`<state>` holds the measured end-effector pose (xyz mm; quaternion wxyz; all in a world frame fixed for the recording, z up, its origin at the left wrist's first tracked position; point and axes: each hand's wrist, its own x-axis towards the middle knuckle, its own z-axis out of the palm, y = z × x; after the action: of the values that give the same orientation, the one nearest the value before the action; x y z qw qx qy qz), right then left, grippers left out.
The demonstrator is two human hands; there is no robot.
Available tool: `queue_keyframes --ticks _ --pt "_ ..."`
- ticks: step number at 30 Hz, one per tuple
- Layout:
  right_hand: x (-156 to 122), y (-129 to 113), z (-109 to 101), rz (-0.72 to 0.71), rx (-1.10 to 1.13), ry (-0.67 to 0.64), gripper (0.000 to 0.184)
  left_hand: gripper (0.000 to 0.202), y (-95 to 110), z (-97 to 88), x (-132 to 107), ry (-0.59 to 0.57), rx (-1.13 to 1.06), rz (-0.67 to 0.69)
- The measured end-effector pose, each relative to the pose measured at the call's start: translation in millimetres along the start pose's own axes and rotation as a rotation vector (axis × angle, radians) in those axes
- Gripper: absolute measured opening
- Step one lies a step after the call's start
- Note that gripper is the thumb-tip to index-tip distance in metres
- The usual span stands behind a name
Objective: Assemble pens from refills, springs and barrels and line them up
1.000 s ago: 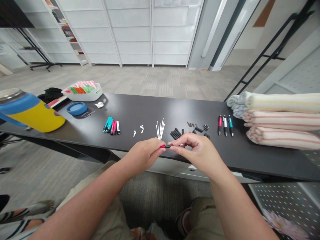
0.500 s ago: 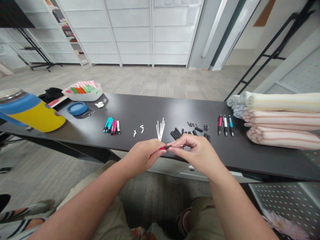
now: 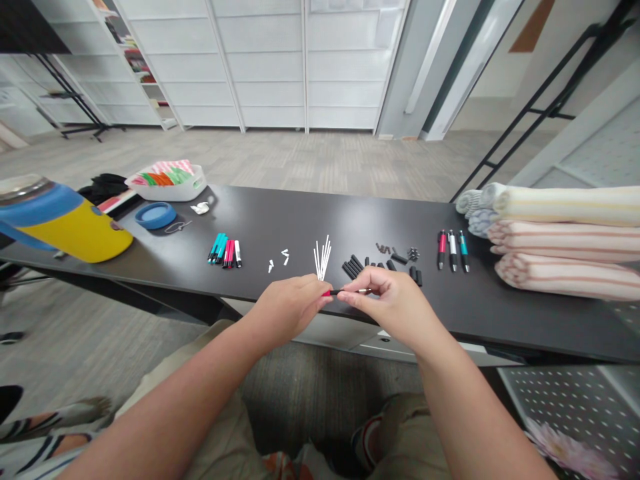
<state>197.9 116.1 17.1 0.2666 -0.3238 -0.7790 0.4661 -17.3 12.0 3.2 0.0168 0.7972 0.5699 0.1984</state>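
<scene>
Over the front edge of the dark table, both hands pinch a partly visible pen [image 3: 336, 291] with a red barrel and a black grip. My left hand [image 3: 289, 305] is closed round the red end. My right hand [image 3: 390, 293] pinches the black section between thumb and fingers, and a thin metallic tip shows within its grasp. Just beyond my left hand lie white refills [image 3: 323, 257], fanned out. Black pen grips [image 3: 354, 267] lie behind my right hand, which hides some of them. Small springs [image 3: 413, 253] and brownish small parts [image 3: 384, 248] sit behind them.
Teal, red and white pen barrels [image 3: 224, 251] and small white pieces [image 3: 285, 256] lie left. Three pens [image 3: 453, 251] stand in a row near rolled towels [image 3: 565, 236] at right. A yellow-blue bottle [image 3: 75, 223], blue lid [image 3: 155, 215] and white basket [image 3: 173, 192] occupy the far left.
My right fingers have shifted slightly along the pen, and more of the black section and the metallic tip now show. Less of the red end is visible at my left hand.
</scene>
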Motion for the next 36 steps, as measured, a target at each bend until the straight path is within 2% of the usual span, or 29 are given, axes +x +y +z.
queue_keyframes --ticks 5,11,15,19,23,27,31,36 --pt "0 3 3 0.021 0.006 -0.008 0.023 0.024 -3 0.0 0 -0.010 0.014 -0.005" --pt "1 1 0 0.044 -0.063 -0.016 0.022 0.027 -8 1.9 -2 0.040 -0.069 -0.008" --pt "2 2 -2 0.036 0.012 -0.035 0.022 0.025 -11 3.3 -1 0.075 -0.156 -0.024" --pt "2 8 -5 0.046 0.118 -0.044 0.023 0.026 -12 2.8 0 0.127 -0.262 -0.091" --pt "4 11 -6 0.057 0.110 -0.023 0.028 0.034 -10 -0.2 2 0.155 -0.373 -0.184" --pt "5 10 -8 0.074 0.123 -0.019 0.031 0.021 -7 -3.6 3 0.141 -0.489 -0.259" --pt "3 9 -8 0.068 0.104 -0.039 0.028 0.010 -6 -6.3 4 0.129 -0.465 -0.191" --pt "2 12 -9 0.020 0.046 -0.064 0.023 0.011 -9 -6.7 4 0.148 -0.420 -0.119"
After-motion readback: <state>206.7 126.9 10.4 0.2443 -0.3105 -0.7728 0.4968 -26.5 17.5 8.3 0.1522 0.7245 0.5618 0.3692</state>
